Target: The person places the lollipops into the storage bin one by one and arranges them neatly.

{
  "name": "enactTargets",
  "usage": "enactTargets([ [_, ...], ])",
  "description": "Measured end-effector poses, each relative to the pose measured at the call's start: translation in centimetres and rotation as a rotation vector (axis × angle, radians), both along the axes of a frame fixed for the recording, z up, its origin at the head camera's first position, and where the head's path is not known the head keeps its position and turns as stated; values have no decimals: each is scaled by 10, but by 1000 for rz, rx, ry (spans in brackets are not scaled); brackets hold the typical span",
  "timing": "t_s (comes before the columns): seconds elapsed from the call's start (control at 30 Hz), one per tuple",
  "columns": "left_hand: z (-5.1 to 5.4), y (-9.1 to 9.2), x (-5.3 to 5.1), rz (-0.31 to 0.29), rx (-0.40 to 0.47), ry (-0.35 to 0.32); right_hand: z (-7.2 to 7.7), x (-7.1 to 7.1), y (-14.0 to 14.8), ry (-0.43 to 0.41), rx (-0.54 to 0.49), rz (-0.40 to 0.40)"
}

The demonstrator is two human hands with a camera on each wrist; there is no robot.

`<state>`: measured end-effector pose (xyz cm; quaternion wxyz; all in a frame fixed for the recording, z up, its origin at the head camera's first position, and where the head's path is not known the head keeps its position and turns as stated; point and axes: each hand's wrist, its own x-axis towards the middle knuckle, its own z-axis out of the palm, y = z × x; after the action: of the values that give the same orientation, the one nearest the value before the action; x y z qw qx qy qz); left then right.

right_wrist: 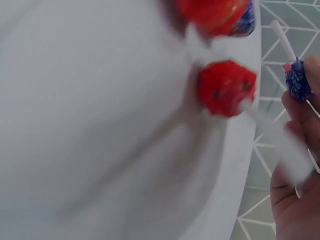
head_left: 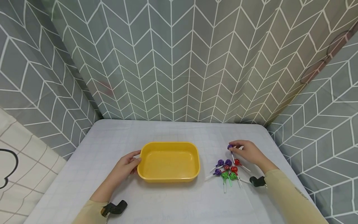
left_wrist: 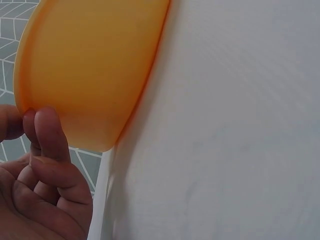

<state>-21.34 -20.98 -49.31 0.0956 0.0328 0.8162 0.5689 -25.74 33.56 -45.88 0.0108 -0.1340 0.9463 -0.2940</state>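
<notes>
A yellow tray [head_left: 168, 179] rests on the white table, with nothing lying in it. My left hand [head_left: 126, 166] grips its left rim; in the left wrist view thumb and fingers pinch the edge of the tray [left_wrist: 95, 65]. To the right of the tray, my right hand [head_left: 247, 151] pinches a purple-wrapped lollipop [head_left: 230, 147] by its head, its stick pointing down. The right wrist view shows this lollipop [right_wrist: 298, 82] between the fingertips. Just below that hand lies a pile of lollipops with purple [head_left: 217, 172], red [head_left: 234, 169] and green [head_left: 225, 175] wrappers.
The white-covered table [head_left: 173, 205] reaches back to a grey patterned curtain [head_left: 173, 62]. Similar patterned cloth hangs at both sides. Black wrist cameras sit on the left sleeve [head_left: 92, 213] and the right sleeve [head_left: 291, 196]. Lollipop sticks point in various directions.
</notes>
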Motion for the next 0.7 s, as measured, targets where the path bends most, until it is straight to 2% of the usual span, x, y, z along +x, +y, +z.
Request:
enactTargets([
  [0.37,-1,2,0,22,-7,-13,16,0,-28,-23,-46,-20],
  [0.7,-1,3,1,25,6,-22,27,1,-60,-22,-63,14],
])
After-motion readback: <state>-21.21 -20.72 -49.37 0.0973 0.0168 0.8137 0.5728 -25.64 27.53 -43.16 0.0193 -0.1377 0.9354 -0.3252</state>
